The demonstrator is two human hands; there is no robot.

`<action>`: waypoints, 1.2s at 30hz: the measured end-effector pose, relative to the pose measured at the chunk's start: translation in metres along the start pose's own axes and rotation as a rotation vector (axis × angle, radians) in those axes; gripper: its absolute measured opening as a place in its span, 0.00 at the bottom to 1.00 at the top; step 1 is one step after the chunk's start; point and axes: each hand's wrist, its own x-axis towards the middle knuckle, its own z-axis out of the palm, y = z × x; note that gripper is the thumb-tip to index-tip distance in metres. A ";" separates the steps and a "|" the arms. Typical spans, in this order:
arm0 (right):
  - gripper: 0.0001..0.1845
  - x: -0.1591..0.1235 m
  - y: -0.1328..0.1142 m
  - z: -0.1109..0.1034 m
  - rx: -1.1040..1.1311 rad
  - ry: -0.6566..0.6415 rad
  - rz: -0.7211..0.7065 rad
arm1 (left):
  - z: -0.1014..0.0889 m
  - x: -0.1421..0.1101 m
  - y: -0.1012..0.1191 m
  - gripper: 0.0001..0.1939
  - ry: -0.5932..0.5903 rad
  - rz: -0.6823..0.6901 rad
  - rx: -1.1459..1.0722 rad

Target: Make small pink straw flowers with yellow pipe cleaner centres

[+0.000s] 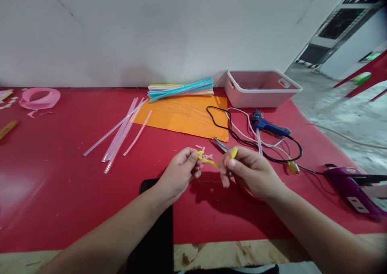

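Observation:
My left hand (pixel 180 173) pinches one end of a yellow fuzzy strip, which looks like a pipe cleaner (pixel 211 162). The strip runs across to my right hand (pixel 249 170), whose thumb and fingers are closed on its other end; a yellow tip stands up above them. Both hands are held over the red tabletop. Partly hidden behind my right hand lie scissors (pixel 219 144), blades pointing away to the left. Small pink scraps (pixel 207 157) lie just beyond the strip, between the hands.
Beyond lie clear glue sticks (pixel 121 139), an orange sheet (pixel 184 118) and a bundle of coloured pipe cleaners (pixel 181 90). A pink basket (pixel 261 98), blue glue gun (pixel 270 126), tangled cables and purple power strip (pixel 352 193) are rightward. A black phone-like slab (pixel 154 237) sits under my left forearm.

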 end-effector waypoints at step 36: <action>0.27 -0.012 -0.012 0.007 -0.585 -0.401 -0.285 | 0.000 -0.002 0.008 0.12 0.070 0.045 -0.259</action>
